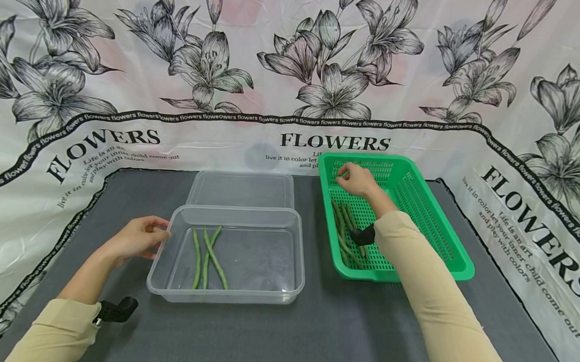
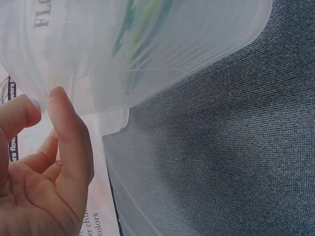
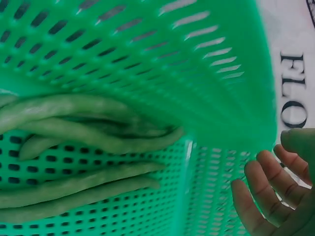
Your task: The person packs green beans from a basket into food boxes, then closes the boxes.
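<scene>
L hand is at the L end of a clear, rectangular, open-topped plastic container; thumb & index tips are right by the rim, a narrow gap showing btwn them in the L wrist view, other fingers loosely bent. Can't tell how firmly, if at all, the tips press the plastic. Inside lie three long, slim, green beans, all in the L half: one on its own at far L, the other two crossing each other.

R hand is over the far L part of a bright green, perforated plastic basket, fingers loosely curved & a bit spread, nothing btwn them in the R wrist view. Below & nearer the person, a loose bunch of green beans lies along the basket's L side on the slotted floor (some overlap, so no exact count).

Behind the container, partly overlapped by it in the head view: a flat, clear, rectangular plastic lid. Container & basket stand apart on a dark grey cloth, container L, basket R. Backdrop = white cloth w/ black floral print & "FLOWERS" lettering. Both arms wear beige sleeves, plus a small black device at each wrist.
</scene>
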A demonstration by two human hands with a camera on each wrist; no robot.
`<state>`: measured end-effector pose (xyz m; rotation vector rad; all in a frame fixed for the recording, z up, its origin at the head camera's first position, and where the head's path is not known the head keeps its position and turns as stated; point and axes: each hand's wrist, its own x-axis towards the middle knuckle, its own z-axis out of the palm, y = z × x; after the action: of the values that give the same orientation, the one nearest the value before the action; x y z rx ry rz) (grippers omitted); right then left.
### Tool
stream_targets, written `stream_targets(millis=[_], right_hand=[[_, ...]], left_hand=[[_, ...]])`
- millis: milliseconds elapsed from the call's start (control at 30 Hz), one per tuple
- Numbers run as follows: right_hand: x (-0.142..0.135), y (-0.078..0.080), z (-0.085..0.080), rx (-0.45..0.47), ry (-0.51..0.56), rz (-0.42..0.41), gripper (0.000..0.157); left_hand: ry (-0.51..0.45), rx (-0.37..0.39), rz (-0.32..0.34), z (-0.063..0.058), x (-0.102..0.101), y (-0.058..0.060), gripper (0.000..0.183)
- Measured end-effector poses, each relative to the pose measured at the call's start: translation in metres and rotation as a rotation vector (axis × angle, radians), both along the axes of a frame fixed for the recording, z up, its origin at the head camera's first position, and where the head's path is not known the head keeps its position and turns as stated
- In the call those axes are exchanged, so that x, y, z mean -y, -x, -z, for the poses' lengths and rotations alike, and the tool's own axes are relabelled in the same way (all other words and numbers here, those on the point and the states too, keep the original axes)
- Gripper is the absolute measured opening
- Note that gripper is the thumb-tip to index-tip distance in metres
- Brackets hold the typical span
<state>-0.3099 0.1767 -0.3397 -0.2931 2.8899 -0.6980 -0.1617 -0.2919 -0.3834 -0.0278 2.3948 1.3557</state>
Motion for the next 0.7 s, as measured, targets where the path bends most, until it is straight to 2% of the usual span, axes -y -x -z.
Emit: stream_targets(millis=[333, 533, 700], right_hand=[[-0.023, 0.002, 0.029, 0.203, 0.010, 0.070, 0.038], [-0.030, 0.001, 0.039, 0.290, 0.032, 0.116, 0.037], [-0.033, -0.002, 0.044, 0.359, 0.049, 0.113, 0.039]], left_hand=[[-0.003, -0.001, -0.008, 0.002, 0.001, 0.000, 0.051], [-0.001, -0.003, -0.010, 0.002, 0.001, 0.001, 0.051], [0.002, -0.002, -0.013, 0.002, 0.001, 0.000, 0.051]])
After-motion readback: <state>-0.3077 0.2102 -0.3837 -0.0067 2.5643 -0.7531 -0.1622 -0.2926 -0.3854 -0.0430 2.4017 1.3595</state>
